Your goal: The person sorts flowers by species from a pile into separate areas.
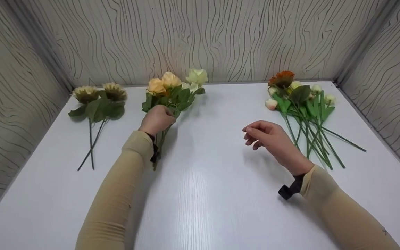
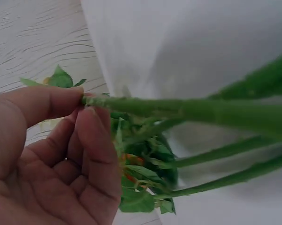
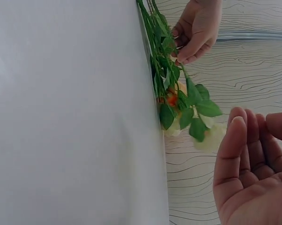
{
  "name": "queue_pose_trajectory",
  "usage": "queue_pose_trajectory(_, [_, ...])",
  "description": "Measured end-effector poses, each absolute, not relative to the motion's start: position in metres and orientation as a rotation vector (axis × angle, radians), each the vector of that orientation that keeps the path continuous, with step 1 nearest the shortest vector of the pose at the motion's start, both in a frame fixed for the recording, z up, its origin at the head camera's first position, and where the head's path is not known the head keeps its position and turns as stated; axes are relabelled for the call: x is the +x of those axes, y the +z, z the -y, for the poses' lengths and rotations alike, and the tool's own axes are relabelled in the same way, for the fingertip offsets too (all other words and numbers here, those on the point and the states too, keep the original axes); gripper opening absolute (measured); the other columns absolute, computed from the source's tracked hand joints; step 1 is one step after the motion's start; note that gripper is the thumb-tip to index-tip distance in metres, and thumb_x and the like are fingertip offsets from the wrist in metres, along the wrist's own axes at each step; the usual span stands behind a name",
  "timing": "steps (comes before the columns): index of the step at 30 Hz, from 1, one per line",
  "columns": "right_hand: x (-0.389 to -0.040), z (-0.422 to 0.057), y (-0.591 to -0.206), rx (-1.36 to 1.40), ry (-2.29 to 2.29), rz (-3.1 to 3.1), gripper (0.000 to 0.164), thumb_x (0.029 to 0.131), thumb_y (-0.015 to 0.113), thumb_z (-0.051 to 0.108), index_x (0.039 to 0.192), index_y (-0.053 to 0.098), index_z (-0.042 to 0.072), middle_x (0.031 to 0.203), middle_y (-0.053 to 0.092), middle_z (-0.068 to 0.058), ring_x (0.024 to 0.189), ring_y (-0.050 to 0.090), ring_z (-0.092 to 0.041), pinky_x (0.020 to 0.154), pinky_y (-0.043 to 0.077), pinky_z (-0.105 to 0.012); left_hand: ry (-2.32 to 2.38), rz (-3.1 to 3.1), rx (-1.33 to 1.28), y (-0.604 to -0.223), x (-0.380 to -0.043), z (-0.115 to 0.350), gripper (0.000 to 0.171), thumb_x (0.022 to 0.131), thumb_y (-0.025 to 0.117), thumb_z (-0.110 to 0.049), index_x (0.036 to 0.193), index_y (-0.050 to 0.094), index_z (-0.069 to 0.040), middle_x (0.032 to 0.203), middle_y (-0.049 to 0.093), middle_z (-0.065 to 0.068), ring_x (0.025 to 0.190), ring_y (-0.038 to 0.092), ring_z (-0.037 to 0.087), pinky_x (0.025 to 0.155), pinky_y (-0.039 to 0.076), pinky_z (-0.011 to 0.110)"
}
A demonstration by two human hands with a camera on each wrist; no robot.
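My left hand pinches a green stem between thumb and fingertips, as the left wrist view shows. In the right wrist view that stem leads to a white rose with green leaves, tilted off to one side of the bunch. Under and beside this hand lie peach roses, their leaves and stems bundled together on the table. My right hand hangs over the table with loosely curled fingers and holds nothing. It is nearest to the mixed bunch on the right.
Two beige flowers with crossed stems lie at the left of the white table. At the right is a bunch of tulips with an orange flower. Wood-patterned walls enclose the table's back and sides.
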State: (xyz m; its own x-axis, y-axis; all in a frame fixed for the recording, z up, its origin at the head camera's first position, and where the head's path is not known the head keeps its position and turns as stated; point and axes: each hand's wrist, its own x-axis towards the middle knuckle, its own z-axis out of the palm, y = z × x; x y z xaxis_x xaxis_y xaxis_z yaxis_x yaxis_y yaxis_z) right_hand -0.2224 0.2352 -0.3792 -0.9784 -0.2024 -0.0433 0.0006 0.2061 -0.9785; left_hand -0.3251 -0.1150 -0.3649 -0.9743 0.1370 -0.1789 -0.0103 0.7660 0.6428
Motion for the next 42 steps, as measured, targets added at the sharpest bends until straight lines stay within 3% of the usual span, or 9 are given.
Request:
queue_pose_trajectory(6, [-0.223,-0.236,-0.381,-0.187,-1.859,-2.304,0.033,0.103,0.065,0.03,0.118,0.066,0.0,0.106,0.066,-0.019,0.093,0.067,-0.027,0.077,0.059,-0.033,0.97,-2.782,0.071,-0.38,-0.329,0.113,0.035,0.094,0.065,-0.008,0.062,0.054,-0.013,0.057,0.045,-0.002,0.054,0.044,0.016,0.054,0.038,0.033])
queue_pose_trajectory(21, [-0.224,-0.237,-0.38,-0.172,-1.826,-2.326,0.031,0.102,0.066,0.029,0.115,0.067,0.0,0.103,0.067,-0.017,0.091,0.068,-0.026,0.074,0.059,-0.033,0.766,-2.984,0.196,-0.388,-0.324,0.099,0.04,0.094,0.053,0.003,0.062,0.037,-0.014,0.063,0.03,0.001,0.064,0.034,0.023,0.061,0.032,0.038])
queue_pose_trajectory(26, [-0.226,-0.247,-0.372,-0.205,-1.593,-2.469,0.036,0.103,0.065,0.036,0.118,0.069,0.003,0.107,0.069,-0.019,0.093,0.067,-0.026,0.07,0.056,-0.031,0.806,-2.937,0.191,-0.382,-0.324,0.098,0.038,0.095,0.057,-0.003,0.062,0.043,-0.013,0.062,0.034,0.001,0.062,0.036,0.021,0.06,0.032,0.037])
queue_pose_trajectory(33, [-0.237,-0.298,-0.36,-0.07,-1.198,-2.725,0.044,0.106,0.056,0.042,0.13,0.065,0.007,0.118,0.066,-0.018,0.1,0.061,-0.029,0.075,0.053,-0.037,0.904,-2.967,0.27,-0.37,-0.318,0.088,0.012,0.1,0.06,-0.011,0.092,0.069,-0.008,0.085,0.063,0.006,0.075,0.054,0.022,0.069,0.046,0.038])
queue_pose_trajectory(38, [-0.24,-0.34,-0.363,0.086,-0.941,-2.91,0.045,0.108,0.052,0.037,0.133,0.062,0.002,0.123,0.063,-0.022,0.101,0.058,-0.034,0.077,0.052,-0.045,0.953,-2.989,0.496,-0.366,-0.306,0.063,0.02,0.102,0.063,-0.02,0.114,0.073,-0.008,0.107,0.069,0.006,0.093,0.063,0.022,0.082,0.054,0.039])
queue_pose_trajectory(42, [-0.239,-0.362,-0.368,0.102,-0.784,-3.005,0.043,0.106,0.055,0.028,0.131,0.061,-0.007,0.122,0.062,-0.029,0.099,0.062,-0.04,0.077,0.053,-0.054,0.834,-2.997,0.863,-0.367,-0.291,0.04,0.032,0.103,0.065,-0.027,0.13,0.069,-0.011,0.127,0.065,0.006,0.116,0.061,0.023,0.098,0.051,0.038])
